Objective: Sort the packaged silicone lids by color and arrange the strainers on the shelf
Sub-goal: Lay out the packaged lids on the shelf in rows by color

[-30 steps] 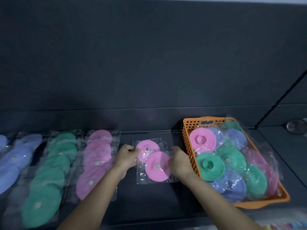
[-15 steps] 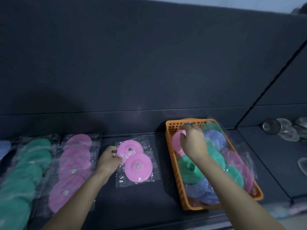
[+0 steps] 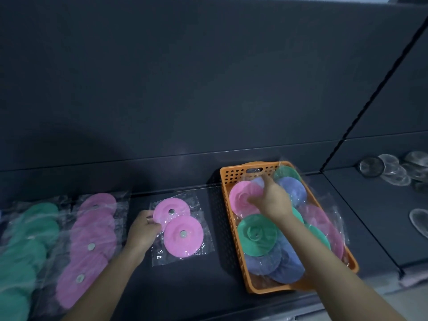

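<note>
Shelf (image 3: pixel 222 262) first, since it's the biggest thing in view: dark, running left to right in front of you. On it, right of centre, sits the orange basket (image 3: pixel 236 173). Its long side runs away from you, and it's piled with mixed pink, green and blue packaged lids.

Over on the left you've got the green row (image 3: pixel 25 239), and the pink row (image 3: pixel 92 235) just beside it, both overlapping in their plastic. Between the pink row and the basket lies the pink pair (image 3: pixel 178 225), two bagged lids overlapping, apart from both neighbours.

Your right hand (image 3: pixel 273 200) is down in the far-left corner of the basket, thumb on the pink lid (image 3: pixel 243 200) there, forefinger stretched toward the bag's edge. Honestly I can't tell if it's actually closed on the packet. Your left hand (image 3: pixel 143 230) has its fingers curled at the left edge of the pink pair, which looks like a pinch on the plastic.

What matters for the move: the lid is right under your right hand, and its home is to the left, over the basket's left wall, beside the pink pair. I'd guess the right hand carries it and the left steadies the pile.

The strainers (image 3: pixel 382 169) sit far right, well apart, not yet arranged.
</note>
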The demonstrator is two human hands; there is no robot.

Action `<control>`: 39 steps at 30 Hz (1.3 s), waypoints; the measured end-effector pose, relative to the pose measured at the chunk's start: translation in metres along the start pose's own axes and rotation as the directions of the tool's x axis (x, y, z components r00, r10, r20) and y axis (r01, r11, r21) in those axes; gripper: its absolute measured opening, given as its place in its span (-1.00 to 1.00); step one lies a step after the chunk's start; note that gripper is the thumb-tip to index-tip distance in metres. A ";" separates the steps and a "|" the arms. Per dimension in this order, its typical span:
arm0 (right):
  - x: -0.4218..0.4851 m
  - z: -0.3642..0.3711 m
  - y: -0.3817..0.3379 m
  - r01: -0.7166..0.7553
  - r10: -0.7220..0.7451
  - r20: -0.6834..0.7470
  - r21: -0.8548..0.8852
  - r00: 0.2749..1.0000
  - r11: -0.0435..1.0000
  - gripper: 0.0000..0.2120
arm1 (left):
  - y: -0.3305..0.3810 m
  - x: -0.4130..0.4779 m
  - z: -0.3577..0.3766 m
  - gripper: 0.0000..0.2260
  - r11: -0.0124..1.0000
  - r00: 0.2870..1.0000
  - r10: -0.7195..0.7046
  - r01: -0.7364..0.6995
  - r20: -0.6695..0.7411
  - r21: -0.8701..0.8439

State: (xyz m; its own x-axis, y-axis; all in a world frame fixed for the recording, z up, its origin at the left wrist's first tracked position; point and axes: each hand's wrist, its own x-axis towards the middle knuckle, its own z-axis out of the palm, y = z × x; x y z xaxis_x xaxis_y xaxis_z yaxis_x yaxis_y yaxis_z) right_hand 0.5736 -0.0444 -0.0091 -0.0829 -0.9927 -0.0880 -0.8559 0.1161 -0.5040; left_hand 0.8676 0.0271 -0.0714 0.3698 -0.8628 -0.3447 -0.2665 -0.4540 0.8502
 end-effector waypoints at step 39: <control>-0.102 0.044 -0.085 0.411 -0.364 -0.206 0.273 0.908 0.870 -0.72 | 0.012 -0.014 -0.020 -0.59 0.991 0.988 0.114 -0.121 -0.102 -0.061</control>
State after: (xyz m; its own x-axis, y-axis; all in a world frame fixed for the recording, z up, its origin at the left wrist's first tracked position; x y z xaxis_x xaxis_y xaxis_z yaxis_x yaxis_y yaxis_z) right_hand 0.6775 0.0487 0.0054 0.1311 -0.9507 0.2809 -0.6395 -0.2976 -0.7088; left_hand 0.8772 0.0382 -0.0481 0.4259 -0.8816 -0.2032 -0.2547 -0.3324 0.9081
